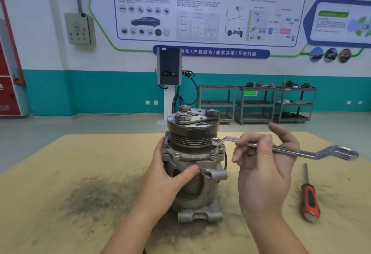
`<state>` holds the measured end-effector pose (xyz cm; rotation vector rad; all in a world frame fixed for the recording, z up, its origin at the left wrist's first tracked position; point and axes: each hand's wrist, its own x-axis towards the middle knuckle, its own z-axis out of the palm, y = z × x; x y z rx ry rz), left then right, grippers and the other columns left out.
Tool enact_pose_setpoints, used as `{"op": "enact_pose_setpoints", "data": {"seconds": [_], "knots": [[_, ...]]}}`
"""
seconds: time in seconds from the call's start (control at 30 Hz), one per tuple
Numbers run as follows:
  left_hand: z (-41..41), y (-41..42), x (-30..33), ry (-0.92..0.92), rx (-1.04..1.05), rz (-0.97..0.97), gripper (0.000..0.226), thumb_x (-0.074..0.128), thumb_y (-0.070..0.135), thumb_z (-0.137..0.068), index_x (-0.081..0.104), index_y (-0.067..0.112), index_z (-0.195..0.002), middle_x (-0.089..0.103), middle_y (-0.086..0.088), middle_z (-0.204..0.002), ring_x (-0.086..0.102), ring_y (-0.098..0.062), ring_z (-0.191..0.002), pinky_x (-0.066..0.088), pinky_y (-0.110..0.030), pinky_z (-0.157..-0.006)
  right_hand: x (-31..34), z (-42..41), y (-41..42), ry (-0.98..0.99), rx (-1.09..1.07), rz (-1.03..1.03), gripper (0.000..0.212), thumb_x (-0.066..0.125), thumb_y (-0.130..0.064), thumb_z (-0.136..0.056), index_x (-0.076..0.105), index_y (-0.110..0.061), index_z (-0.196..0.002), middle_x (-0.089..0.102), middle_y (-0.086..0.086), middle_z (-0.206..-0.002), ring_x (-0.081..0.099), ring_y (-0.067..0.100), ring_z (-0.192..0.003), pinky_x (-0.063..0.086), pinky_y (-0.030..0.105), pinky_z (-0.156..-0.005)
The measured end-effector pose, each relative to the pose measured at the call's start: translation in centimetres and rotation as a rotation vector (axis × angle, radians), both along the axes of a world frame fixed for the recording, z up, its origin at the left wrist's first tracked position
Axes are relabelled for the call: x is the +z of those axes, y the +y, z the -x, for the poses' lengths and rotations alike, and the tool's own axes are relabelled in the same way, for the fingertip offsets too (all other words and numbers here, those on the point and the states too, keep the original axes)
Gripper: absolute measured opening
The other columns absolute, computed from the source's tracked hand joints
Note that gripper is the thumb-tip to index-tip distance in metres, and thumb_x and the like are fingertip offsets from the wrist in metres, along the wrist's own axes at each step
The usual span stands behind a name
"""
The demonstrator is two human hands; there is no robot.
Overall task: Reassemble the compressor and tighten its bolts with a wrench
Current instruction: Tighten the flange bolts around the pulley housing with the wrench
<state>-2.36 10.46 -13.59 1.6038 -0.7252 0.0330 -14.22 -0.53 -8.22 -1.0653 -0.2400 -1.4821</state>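
Upright, compressor (193, 165) stands mid-tabletop (60, 173), pulley end up. Left hand (168, 177) wraps housing side, thumb across front, grip curled round body. Right hand (263, 159) pinches wrench (281, 149) shank between thumb and fingers; ring end sits just above flange bolt (221, 147) at compressor's right, contact unclear. Orange-handled screwdriver (309, 199) lies on tabletop, right of hand.

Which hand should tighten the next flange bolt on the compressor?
Right hand: its fingers already hold the wrench, ring end near a bolt. Left hand steadies the compressor.
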Motion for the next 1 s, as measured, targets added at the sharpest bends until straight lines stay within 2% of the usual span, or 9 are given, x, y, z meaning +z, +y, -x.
{"op": "enact_pose_setpoints", "data": {"seconds": [0.13,0.4,0.5,0.6,0.7,0.77,0.83,0.93,1.0], "knots": [[0.3,0.0,0.2,-0.015,0.011,-0.001,0.112,0.067,0.091,-0.039,0.026,0.059,-0.139,0.055,0.045,-0.115,0.056,0.017,-0.106,0.049,-0.025,-0.094,0.2,0.1,-1.8,0.047,0.161,-0.174,0.026,0.028,0.0,-0.102,0.044,-0.02,-0.102,0.06,0.003,-0.06,0.046,0.015,-0.042,0.041,0.021,-0.047],[0.4,0.1,0.4,-0.009,0.01,-0.006,0.118,0.065,0.093,-0.039,0.024,0.055,-0.143,0.054,0.045,-0.118,0.054,0.019,-0.107,0.049,-0.03,-0.1,0.6,-0.3,-3.7,0.179,0.446,-0.355,0.02,0.031,0.002,-0.098,0.045,-0.012,-0.094,0.055,0.008,-0.058,0.041,0.017,-0.039,0.036,0.02,-0.042],[0.2,0.0,0.1,-0.016,0.003,-0.002,0.11,0.072,0.084,-0.044,0.025,0.059,-0.14,0.054,0.044,-0.119,0.055,0.017,-0.107,0.05,-0.031,-0.1,0.2,-0.6,-3.8,0.21,0.403,-0.394,0.02,0.031,0.001,-0.098,0.044,-0.012,-0.092,0.055,0.008,-0.059,0.041,0.016,-0.039,0.034,0.02,-0.042],[0.2,0.0,0.2,-0.035,-0.002,-0.001,0.102,0.073,0.085,-0.042,0.024,0.069,-0.131,0.054,0.044,-0.119,0.054,0.018,-0.107,0.05,-0.026,-0.096,-0.9,-0.8,-2.0,0.089,-0.015,-0.168,0.015,0.033,-0.008,-0.099,0.042,-0.017,-0.09,0.063,0.004,-0.059,0.044,0.016,-0.043,0.036,0.021,-0.046],[0.2,0.0,0.2,-0.041,-0.004,0.0,0.102,0.072,0.087,-0.041,0.022,0.072,-0.128,0.054,0.043,-0.12,0.054,0.017,-0.108,0.049,-0.027,-0.098,-2.2,-1.0,0.2,-0.031,-0.265,0.216,0.014,0.037,-0.021,-0.1,0.047,-0.031,-0.099,0.064,0.008,-0.07,0.054,0.014,-0.056,0.042,0.021,-0.058],[0.1,-0.1,0.1,-0.043,-0.014,0.006,0.1,0.077,0.079,-0.046,0.023,0.069,-0.13,0.056,0.041,-0.12,0.056,0.015,-0.11,0.049,-0.029,-0.1,-2.9,-1.1,1.0,0.017,-0.351,0.386,0.014,0.039,-0.03,-0.102,0.052,-0.036,-0.102,0.061,0.008,-0.081,0.058,0.016,-0.068,0.046,0.028,-0.063],[0.1,-0.1,0.0,-0.042,-0.02,0.015,0.098,0.079,0.071,-0.05,0.026,0.065,-0.132,0.058,0.038,-0.12,0.057,0.013,-0.11,0.048,-0.026,-0.098,-3.5,-1.3,1.8,0.098,-0.431,0.48,0.018,0.041,-0.036,-0.102,0.055,-0.028,-0.094,0.058,-0.003,-0.085,0.058,0.017,-0.073,0.047,0.035,-0.062],[-0.1,-0.2,0.0,-0.041,-0.037,0.034,0.089,0.079,0.074,-0.049,0.026,0.076,-0.12,0.058,0.039,-0.118,0.057,0.016,-0.107,0.045,-0.012,-0.084,-3.6,-1.6,2.5,0.15,-0.511,0.584,0.02,0.048,-0.036,-0.1,0.053,-0.022,-0.087,0.055,-0.012,-0.083,0.056,0.014,-0.07,0.046,0.033,-0.061],[-0.4,-0.1,-0.1,-0.005,-0.067,0.06,0.095,0.078,0.08,-0.045,0.028,0.071,-0.125,0.061,0.033,-0.12,0.058,0.011,-0.11,0.048,-0.018,-0.089,-3.3,-1.7,2.6,0.162,-0.504,0.613,0.019,0.053,-0.038,-0.097,0.054,-0.022,-0.087,0.055,-0.015,-0.084,0.056,0.011,-0.072,0.047,0.029,-0.062]]}}
